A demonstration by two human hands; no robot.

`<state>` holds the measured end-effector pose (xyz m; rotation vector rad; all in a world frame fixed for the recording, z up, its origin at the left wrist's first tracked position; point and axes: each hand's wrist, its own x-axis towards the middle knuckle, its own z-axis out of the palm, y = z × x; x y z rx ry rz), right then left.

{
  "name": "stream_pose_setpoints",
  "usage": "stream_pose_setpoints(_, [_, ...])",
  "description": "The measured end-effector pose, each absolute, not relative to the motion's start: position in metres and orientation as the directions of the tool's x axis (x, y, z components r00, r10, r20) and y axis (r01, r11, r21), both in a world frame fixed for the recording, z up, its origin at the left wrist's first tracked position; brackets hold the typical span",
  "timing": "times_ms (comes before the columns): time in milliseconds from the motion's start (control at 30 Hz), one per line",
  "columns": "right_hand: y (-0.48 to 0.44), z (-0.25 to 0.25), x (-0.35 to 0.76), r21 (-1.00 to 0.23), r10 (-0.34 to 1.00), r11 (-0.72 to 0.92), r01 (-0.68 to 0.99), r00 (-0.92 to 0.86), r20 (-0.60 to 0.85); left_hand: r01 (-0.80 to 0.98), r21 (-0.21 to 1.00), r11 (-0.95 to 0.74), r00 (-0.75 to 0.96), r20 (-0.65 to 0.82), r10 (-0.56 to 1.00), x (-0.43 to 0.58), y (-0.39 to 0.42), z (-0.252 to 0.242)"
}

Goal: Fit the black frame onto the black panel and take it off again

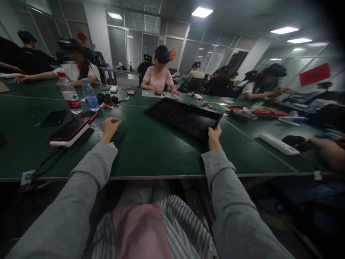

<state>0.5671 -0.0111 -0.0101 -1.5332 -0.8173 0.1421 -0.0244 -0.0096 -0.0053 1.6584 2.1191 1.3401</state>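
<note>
Both grey sleeves reach over the near edge of the green table (151, 154). The left hand (109, 127) rests on the surface with its fingers curled into a loose fist, and nothing shows inside it. It looks like a hand that only waits. Just left of it, a phone in a red case (70, 128) lies on a white power bank (67, 141), probably for charging, since a cable leaves toward the near edge.

The right hand (214, 136) grasps the near corner of a black tray (183, 116), thumb on top and fingers under the rim. The tray lies slanted in the middle of the table, and a corner grip like this lets one hand pull or turn it.

Further away, two water bottles (69, 94) stand toward the far left. At the far edge, a person in a pink shirt (157, 77) works.
</note>
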Motion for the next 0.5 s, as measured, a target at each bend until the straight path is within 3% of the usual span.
stream_pose_setpoints(100, [-0.021,-0.006,0.572,-0.945,0.397,-0.078,0.319,0.879,0.264,0.710,0.703,0.027,-0.395,0.367,0.842,-0.023,-0.011,-0.003])
stream_pose_setpoints(267, [-0.039,-0.002,0.578,-0.964,0.290,-0.201,0.175,0.950,0.112,0.718,0.693,0.057,-0.405,0.350,0.845,-0.023,-0.009,-0.005])
stream_pose_setpoints(500, [-0.045,-0.012,0.601,-0.990,-0.024,-0.134,0.033,0.999,0.036,0.714,0.698,0.062,-0.401,0.335,0.853,-0.023,-0.008,-0.005])
